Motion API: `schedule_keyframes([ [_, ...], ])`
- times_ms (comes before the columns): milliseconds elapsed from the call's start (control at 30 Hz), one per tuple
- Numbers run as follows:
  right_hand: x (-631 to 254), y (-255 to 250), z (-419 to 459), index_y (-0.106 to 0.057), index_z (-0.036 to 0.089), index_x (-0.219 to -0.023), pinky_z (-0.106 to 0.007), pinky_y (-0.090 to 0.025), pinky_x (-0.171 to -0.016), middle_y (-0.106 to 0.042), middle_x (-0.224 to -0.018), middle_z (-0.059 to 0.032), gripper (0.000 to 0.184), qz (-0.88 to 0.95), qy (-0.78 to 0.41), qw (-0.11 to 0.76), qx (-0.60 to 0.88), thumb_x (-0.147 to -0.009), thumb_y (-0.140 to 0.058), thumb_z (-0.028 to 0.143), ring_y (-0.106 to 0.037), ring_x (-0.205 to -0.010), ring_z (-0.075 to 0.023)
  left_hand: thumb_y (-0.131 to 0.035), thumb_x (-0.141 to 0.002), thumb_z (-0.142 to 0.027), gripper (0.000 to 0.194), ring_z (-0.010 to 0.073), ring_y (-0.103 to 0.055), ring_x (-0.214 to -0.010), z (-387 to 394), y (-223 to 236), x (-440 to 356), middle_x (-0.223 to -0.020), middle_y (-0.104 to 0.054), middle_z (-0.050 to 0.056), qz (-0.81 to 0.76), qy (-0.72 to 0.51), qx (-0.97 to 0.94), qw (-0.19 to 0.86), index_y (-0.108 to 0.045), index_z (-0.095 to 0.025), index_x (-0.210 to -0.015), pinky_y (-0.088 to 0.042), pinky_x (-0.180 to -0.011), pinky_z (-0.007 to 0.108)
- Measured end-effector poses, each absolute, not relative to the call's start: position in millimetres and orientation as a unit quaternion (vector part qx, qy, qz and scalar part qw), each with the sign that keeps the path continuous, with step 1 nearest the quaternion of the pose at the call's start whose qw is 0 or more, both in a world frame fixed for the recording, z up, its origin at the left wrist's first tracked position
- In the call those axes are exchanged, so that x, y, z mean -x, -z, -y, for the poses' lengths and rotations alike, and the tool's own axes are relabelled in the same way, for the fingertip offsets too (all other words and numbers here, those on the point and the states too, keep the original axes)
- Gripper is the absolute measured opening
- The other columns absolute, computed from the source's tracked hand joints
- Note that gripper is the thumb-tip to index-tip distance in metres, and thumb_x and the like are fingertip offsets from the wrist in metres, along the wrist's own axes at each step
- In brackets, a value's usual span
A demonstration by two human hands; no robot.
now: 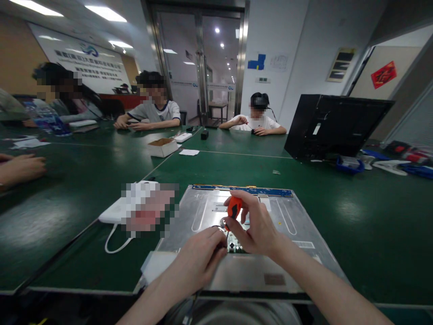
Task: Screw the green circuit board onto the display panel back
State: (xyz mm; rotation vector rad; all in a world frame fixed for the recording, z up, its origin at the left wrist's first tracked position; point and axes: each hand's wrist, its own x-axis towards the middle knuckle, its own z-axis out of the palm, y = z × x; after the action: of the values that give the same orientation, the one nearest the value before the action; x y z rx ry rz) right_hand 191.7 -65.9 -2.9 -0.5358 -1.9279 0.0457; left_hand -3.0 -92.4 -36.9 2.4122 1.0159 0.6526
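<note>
A silver metal display panel (297,225) lies flat, back side up, on the green table (237,167) right in front of me. A blue circuit strip (243,190) runs along its far edge. My right hand (255,228) is closed round an orange-handled screwdriver (234,207), held upright with its tip down on a small circuit board (234,246) at the panel's middle. My left hand (199,259) rests on the panel beside it, fingers curled and pinched at the screwdriver's shaft near the tip.
A white device with a cable (117,212) lies left of the panel. A black monitor (333,126) stands at the back right, a small cardboard box (163,146) at mid-table. Three people sit along the far side; another person's hand (20,167) rests at the left edge.
</note>
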Motion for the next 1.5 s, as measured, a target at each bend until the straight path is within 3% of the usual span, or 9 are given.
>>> schedule_keyframes([
  [300, -193.0, -0.5, 66.6, -0.033, 0.021, -0.149, -0.025, -0.053, -0.053, -0.066, -0.098, -0.0066, 0.051, 0.822, -0.030, 0.527, 0.214, -0.101, -0.049, 0.021, -0.062, -0.070, -0.0155, -0.047, -0.092, -0.014, 0.011, 0.0221, -0.061, -0.083, 93.2, 36.6, 2.7, -0.092, -0.067, 0.005, -0.363, -0.246, -0.874, 0.210, -0.055, -0.022, -0.090, -0.043, -0.070, 0.031],
  [467, -193.3, -4.0, 67.1, -0.042, 0.025, -0.149, -0.029, -0.061, -0.063, -0.058, -0.121, -0.0118, 0.048, 0.820, -0.011, 0.522, 0.234, -0.101, -0.049, 0.022, -0.066, -0.086, -0.0176, -0.046, -0.091, -0.015, 0.010, 0.0218, -0.060, -0.081, 94.4, 34.4, 0.1, -0.089, -0.065, 0.005, -0.369, -0.250, -0.873, 0.199, -0.052, -0.022, -0.086, -0.042, -0.069, 0.032],
  [667, -193.2, -7.1, 69.4, -0.033, 0.020, -0.156, -0.036, -0.065, -0.079, -0.062, -0.124, -0.0157, 0.056, 0.832, -0.013, 0.517, 0.201, -0.101, -0.043, 0.016, -0.066, -0.110, -0.0246, -0.045, -0.092, -0.016, 0.011, 0.0217, -0.060, -0.079, 94.5, 32.3, 0.4, -0.089, -0.065, 0.005, -0.368, -0.250, -0.871, 0.207, -0.053, -0.022, -0.087, -0.042, -0.068, 0.031],
  [933, -190.5, -2.3, 68.2, -0.040, 0.021, -0.147, -0.031, -0.062, -0.066, -0.066, -0.114, -0.0123, 0.051, 0.812, -0.005, 0.546, 0.205, -0.098, -0.054, 0.018, -0.068, -0.095, -0.0211, -0.046, -0.092, -0.016, 0.012, 0.0225, -0.060, -0.081, 93.0, 36.9, 1.9, -0.093, -0.067, 0.006, -0.374, -0.239, -0.870, 0.216, -0.057, -0.020, -0.094, -0.044, -0.070, 0.033],
  [1167, -190.3, -1.8, 67.5, -0.038, 0.021, -0.148, -0.029, -0.060, -0.060, -0.066, -0.108, -0.0102, 0.052, 0.811, -0.010, 0.547, 0.207, -0.098, -0.051, 0.019, -0.067, -0.088, -0.0200, -0.045, -0.092, -0.016, 0.014, 0.0227, -0.060, -0.082, 93.2, 33.7, 1.0, -0.092, -0.067, 0.006, -0.373, -0.240, -0.868, 0.223, -0.058, -0.020, -0.093, -0.044, -0.071, 0.033],
  [1333, -191.6, -1.0, 67.6, -0.032, 0.020, -0.150, -0.027, -0.055, -0.055, -0.067, -0.113, -0.0130, 0.053, 0.822, -0.029, 0.527, 0.213, -0.099, -0.047, 0.017, -0.065, -0.072, -0.0159, -0.045, -0.092, -0.018, 0.011, 0.0228, -0.060, -0.081, 93.6, 32.9, 0.4, -0.090, -0.066, 0.006, -0.375, -0.243, -0.868, 0.219, -0.056, -0.021, -0.090, -0.043, -0.069, 0.033],
  [1500, -193.4, 0.3, 67.7, -0.025, 0.017, -0.152, -0.027, -0.052, -0.050, -0.069, -0.104, -0.0116, 0.057, 0.833, -0.048, 0.511, 0.206, -0.099, -0.046, 0.016, -0.063, -0.062, -0.0155, -0.046, -0.092, -0.018, 0.012, 0.0228, -0.060, -0.083, 95.2, 31.7, 0.8, -0.093, -0.067, 0.007, -0.376, -0.236, -0.867, 0.227, -0.058, -0.020, -0.092, -0.044, -0.070, 0.032],
])
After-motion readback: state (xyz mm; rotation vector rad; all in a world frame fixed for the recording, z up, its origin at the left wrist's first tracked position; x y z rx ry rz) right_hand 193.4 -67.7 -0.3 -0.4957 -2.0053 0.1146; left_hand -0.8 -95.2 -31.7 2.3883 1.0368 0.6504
